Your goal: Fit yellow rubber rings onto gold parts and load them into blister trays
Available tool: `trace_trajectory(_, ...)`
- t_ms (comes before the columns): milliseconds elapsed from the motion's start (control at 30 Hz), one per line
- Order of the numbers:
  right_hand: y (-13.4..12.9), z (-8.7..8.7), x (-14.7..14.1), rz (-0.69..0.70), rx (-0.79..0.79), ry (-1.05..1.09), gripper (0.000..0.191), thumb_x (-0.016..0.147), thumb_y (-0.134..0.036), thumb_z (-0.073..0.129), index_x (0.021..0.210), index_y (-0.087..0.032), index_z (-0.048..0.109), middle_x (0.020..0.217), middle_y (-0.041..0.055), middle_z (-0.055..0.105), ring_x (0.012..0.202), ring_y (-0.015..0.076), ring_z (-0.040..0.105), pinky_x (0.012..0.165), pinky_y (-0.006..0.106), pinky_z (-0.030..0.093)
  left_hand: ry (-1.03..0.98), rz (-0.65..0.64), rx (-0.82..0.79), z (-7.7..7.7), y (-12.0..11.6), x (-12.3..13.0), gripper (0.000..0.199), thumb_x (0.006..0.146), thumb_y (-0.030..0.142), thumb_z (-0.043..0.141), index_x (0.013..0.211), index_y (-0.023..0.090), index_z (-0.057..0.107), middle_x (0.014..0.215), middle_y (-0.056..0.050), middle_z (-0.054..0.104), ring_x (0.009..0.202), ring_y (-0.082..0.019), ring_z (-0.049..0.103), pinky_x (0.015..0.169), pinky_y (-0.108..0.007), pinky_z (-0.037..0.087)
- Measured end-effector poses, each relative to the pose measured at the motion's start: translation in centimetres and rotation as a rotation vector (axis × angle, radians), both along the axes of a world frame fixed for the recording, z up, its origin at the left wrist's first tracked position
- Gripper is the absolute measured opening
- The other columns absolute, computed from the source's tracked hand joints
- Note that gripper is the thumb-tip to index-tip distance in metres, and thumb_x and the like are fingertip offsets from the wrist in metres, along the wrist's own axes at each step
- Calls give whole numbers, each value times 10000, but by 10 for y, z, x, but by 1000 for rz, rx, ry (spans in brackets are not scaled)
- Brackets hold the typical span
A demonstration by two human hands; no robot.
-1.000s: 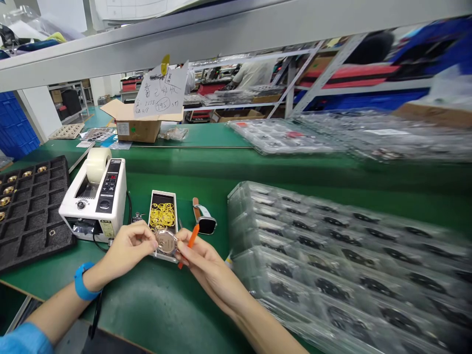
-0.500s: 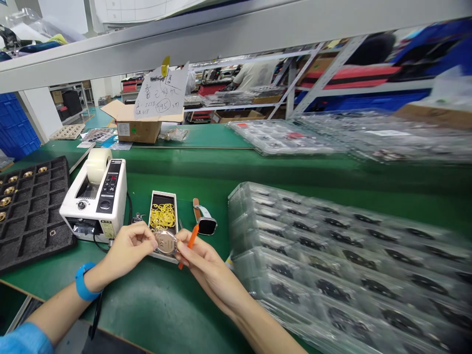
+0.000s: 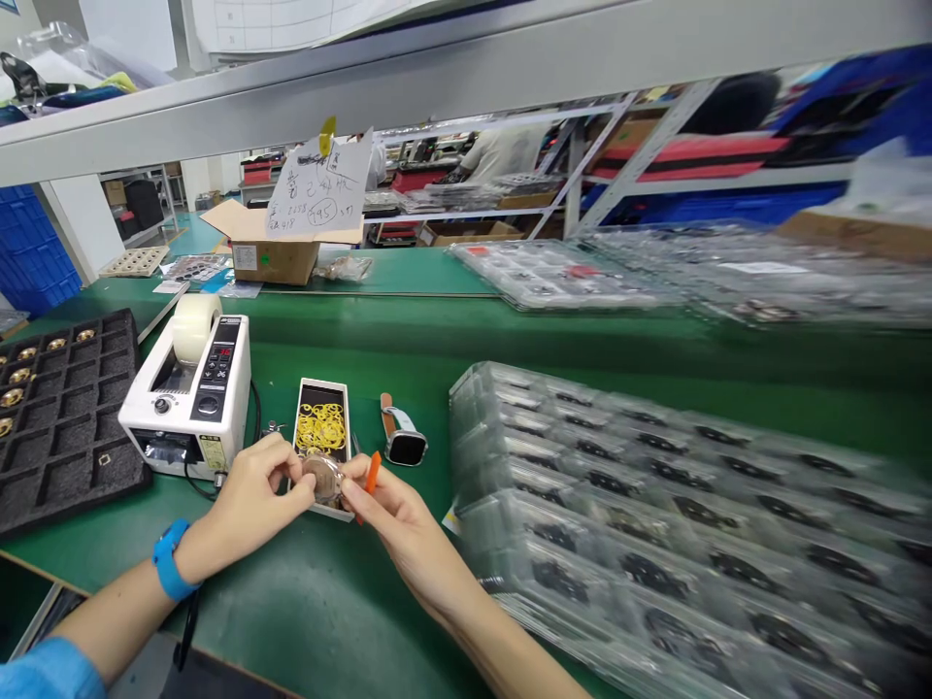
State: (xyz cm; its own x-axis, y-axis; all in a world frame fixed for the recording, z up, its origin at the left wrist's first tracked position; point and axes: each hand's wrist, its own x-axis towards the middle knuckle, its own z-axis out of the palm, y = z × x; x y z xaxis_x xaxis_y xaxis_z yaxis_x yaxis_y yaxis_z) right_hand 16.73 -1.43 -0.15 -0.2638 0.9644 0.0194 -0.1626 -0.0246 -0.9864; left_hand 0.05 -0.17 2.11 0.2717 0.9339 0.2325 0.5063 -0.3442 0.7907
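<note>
Holding the disc (image 3: 321, 479): between both hands, above the near end of the box, tilted; fine markings too small to read.
Left hand (image 3: 253, 497): pinching the disc's left edge between thumb and bent finger; exact contact too small to tell.
Right hand (image 3: 400, 513): pinching the right edge, perhaps to steady from the opposite side and leave the middle uncovered.
Orange tool (image 3: 374, 473): tucked within the right hand, probably to avoid being put down while leaving fingertips available for the rim.
Box (image 3: 348, 419): directly beneath the disc, penning loose yellow bands (image 3: 321, 425) together, presumably against scattering.
Watch (image 3: 406, 448): lying just right of the box, on the green surface (image 3: 306, 607).
Tape dispenser (image 3: 237, 383): left of the box, upright, with roll on top.
Black tray (image 3: 73, 481): beyond the dispenser at far left, with gold parts (image 3: 56, 344) in separate compartments, likely against knocking together.
Clear trays (image 3: 553, 476): stacked at right, dark pieces spaced apart inside, probably for protection and compactness.
</note>
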Motion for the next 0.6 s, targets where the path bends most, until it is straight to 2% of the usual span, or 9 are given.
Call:
trace_trajectory(100, 1, 0, 0, -19, -11, 3, 426, 726, -633, 625, 722, -216, 538, 670, -23, 457, 620, 133, 374, 616, 269, 312, 211, 68, 231, 5, -2, -4, 182, 793, 209, 530, 632, 190, 449, 647, 18, 443, 596, -127, 418, 560, -265, 316)
trace_trajectory(200, 1, 0, 0, -26, -56, 46, 442, 709, -642, 637, 706, -217, 516, 619, -37, 406, 587, 122, 336, 579, 257, 286, 154, 101, 413, 8, -2, -9, 147, 845, 186, 513, 698, 184, 522, 694, -10, 515, 627, -136, 489, 569, -266, 378)
trace_trajectory(267, 1, -1, 0, -4, -93, 91, 442, 693, -628, 664, 698, -213, 511, 620, -38, 404, 585, 117, 331, 574, 252, 281, 41, 5, 496, 8, -1, -10, 112, 870, 177, 520, 792, 177, 601, 822, -58, 597, 749, -157, 574, 645, -281, 456)
trace_trajectory(333, 0, -2, -1, 34, -120, 150, 429, 680, -602, 693, 699, -210, 521, 645, -32, 423, 589, 114, 342, 577, 251, 292, -22, -134, 544, 6, 0, -10, 102, 870, 188, 555, 889, 193, 655, 996, -101, 647, 948, -202, 604, 788, -346, 497)
trace_trajectory(433, -1, -5, -2, 81, -142, 230, 407, 675, -564, 717, 686, -205, 525, 651, -28, 433, 592, 114, 362, 587, 252, 317, -3, -249, 556, 0, 3, -8, 165, 831, 238, 628, 988, 236, 678, 1188, -111, 639, 1183, -270, 521, 969, -490, 426)
trace_trajectory(500, 1, -7, -2, 105, -160, 246, 389, 671, -548, 729, 719, -205, 552, 661, -24, 454, 606, 117, 385, 610, 255, 338, 25, -258, 534, -5, 6, -8, 241, 793, 265, 669, 1033, 247, 672, 1263, -114, 604, 1245, -290, 473, 1038, -555, 339)
trace_trajectory(600, 1, -7, -6, 147, -181, 240, 386, 653, -536, 749, 794, -211, 596, 724, -7, 509, 652, 128, 431, 656, 266, 368, 26, -278, 482, -11, 9, -6, 294, 728, 253, 706, 1019, 231, 672, 1311, -119, 569, 1276, -294, 448, 1096, -577, 237)
